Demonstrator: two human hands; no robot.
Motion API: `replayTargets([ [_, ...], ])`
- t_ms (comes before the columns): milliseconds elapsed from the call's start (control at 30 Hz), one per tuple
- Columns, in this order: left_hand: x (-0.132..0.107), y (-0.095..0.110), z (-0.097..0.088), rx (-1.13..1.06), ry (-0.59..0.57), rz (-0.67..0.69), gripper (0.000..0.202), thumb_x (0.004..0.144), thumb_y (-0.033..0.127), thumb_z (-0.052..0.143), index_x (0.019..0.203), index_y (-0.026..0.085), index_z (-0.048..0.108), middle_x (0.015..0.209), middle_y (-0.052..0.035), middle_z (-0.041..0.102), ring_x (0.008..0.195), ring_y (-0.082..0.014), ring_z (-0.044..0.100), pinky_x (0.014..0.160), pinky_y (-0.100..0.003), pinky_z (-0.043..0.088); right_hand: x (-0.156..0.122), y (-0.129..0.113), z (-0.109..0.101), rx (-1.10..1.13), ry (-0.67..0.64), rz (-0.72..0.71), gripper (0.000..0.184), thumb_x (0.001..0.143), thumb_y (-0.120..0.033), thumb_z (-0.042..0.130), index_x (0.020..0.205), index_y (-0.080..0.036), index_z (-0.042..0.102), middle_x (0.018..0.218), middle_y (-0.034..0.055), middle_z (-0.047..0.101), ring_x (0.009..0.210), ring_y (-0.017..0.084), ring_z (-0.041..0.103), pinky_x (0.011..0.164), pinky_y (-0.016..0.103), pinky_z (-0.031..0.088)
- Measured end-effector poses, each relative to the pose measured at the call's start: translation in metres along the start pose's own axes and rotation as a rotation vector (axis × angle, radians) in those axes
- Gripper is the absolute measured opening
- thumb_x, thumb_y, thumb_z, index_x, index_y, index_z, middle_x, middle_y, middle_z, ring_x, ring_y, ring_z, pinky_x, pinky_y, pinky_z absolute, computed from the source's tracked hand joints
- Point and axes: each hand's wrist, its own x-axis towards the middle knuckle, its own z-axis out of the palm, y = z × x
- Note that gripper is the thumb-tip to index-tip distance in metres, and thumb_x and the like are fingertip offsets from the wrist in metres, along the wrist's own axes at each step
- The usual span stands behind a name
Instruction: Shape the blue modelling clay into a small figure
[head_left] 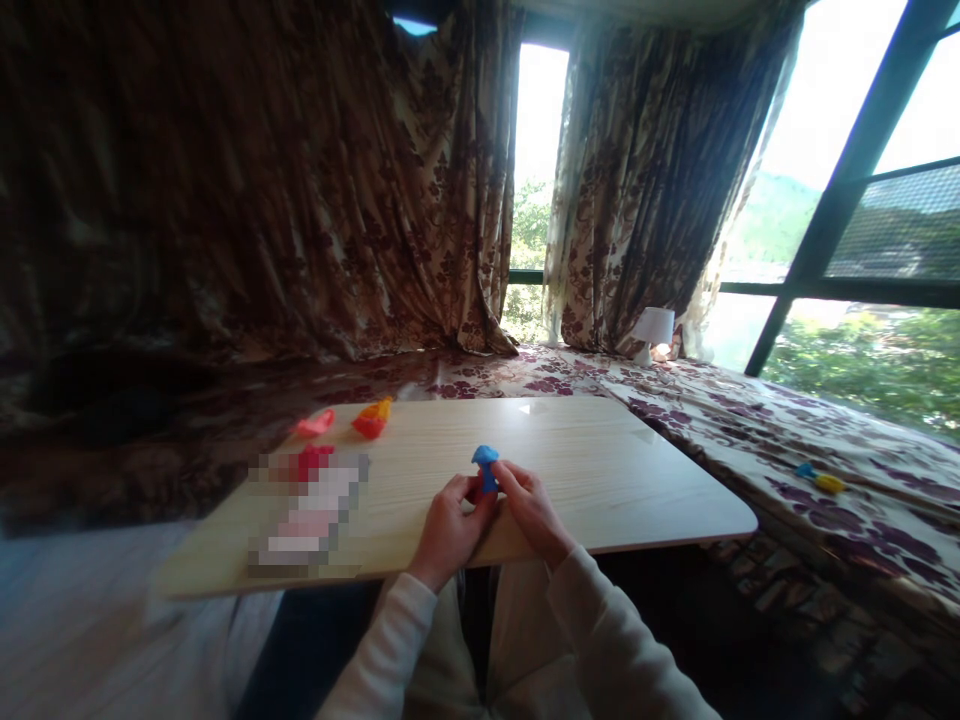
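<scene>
A small blue mushroom-shaped piece [486,456], with a rounded cap on a narrower stem, is held upright just above the table. The frame does not show what it is made of. My left hand [455,520] has its fingers closed around the lower part of the stem. My right hand [527,503] pinches the piece from the other side, its fingertips just under the cap. Both hands meet over the near middle of the light wood-grain table [600,470]. My fingers hide part of the stem.
At the table's left lie a pink-red piece [315,424], an orange-and-red piece [373,418] and a dark red piece [313,460] beside a pixelated patch. A blue piece [805,470] and a yellow piece [830,484] rest on the flowered cover. A white lamp [655,327] stands behind.
</scene>
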Motion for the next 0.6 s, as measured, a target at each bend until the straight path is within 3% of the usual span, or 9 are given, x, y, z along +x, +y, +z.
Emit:
replayTargets([
  [233, 0.0010, 0.0046, -0.0026, -0.037, -0.013, 0.001, 0.022, 0.083, 0.028, 0.051, 0.094, 0.015, 0.064, 0.086, -0.0065, 0.065, 0.083, -0.0174, 0.060, 0.079, -0.029, 0.046, 0.0021, 0.0068, 0.0002, 0.034, 0.029, 0.008, 0.033, 0.074, -0.044, 0.064, 0.091, -0.016, 0.071, 0.087, 0.0048, 0.069, 0.086, 0.022, 0.060, 0.080, 0.034, 0.045],
  [433, 0.0011, 0.0011, -0.0008, -0.001, 0.005, -0.001, 0.020, 0.078, 0.030, 0.057, 0.090, 0.015, 0.066, 0.080, -0.0042, 0.064, 0.075, -0.0165, 0.059, 0.074, -0.028, 0.046, 0.0020, 0.0078, 0.0002, 0.016, 0.066, 0.013, 0.030, 0.072, -0.042, 0.066, 0.083, -0.015, 0.071, 0.077, 0.0028, 0.067, 0.076, 0.020, 0.060, 0.073, 0.031, 0.047],
  [600, 0.0010, 0.0065, -0.0037, -0.057, -0.021, 0.009, 0.022, 0.081, 0.027, 0.052, 0.094, 0.016, 0.066, 0.085, -0.0051, 0.064, 0.083, -0.0175, 0.060, 0.080, -0.029, 0.046, 0.0029, 0.0062, -0.0002, -0.021, 0.019, -0.027, 0.030, 0.080, -0.042, 0.056, 0.079, -0.016, 0.070, 0.082, 0.0039, 0.066, 0.084, 0.020, 0.058, 0.079, 0.031, 0.045],
])
